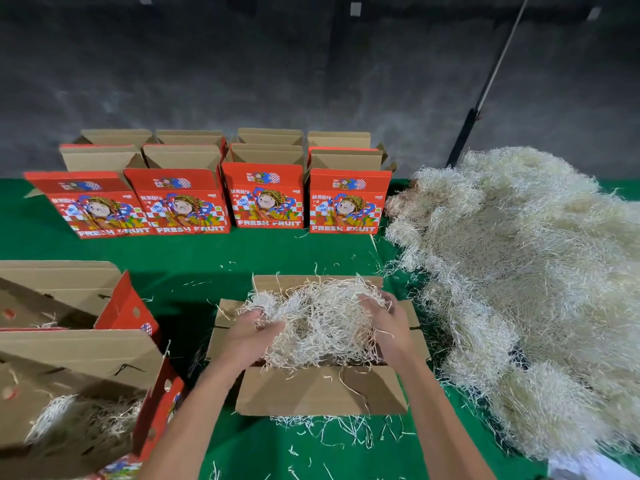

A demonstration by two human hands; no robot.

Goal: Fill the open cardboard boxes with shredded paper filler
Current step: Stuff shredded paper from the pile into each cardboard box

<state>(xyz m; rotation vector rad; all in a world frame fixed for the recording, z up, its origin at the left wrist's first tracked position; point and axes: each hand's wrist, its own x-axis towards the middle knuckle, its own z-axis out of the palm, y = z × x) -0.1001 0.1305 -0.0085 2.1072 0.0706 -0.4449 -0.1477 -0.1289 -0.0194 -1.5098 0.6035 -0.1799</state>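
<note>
An open cardboard box (322, 393) sits in front of me on the green table, flaps spread outward. A mound of pale shredded paper (318, 323) fills its opening and rises above the rim. My left hand (251, 329) is sunk into the left side of the mound, fingers curled into the strands. My right hand (384, 318) grips the mound's right side, fingertips hidden in the paper. A big heap of the same shredded paper (519, 278) covers the table's right side.
Several open red "Fresh Fruit" boxes (263, 195) stand in rows at the back. Two opened boxes (79, 375) lie at the left, the nearer one holding some filler. Loose strands (329, 431) litter the green cloth (207, 251). A dark pole (464, 136) leans on the wall.
</note>
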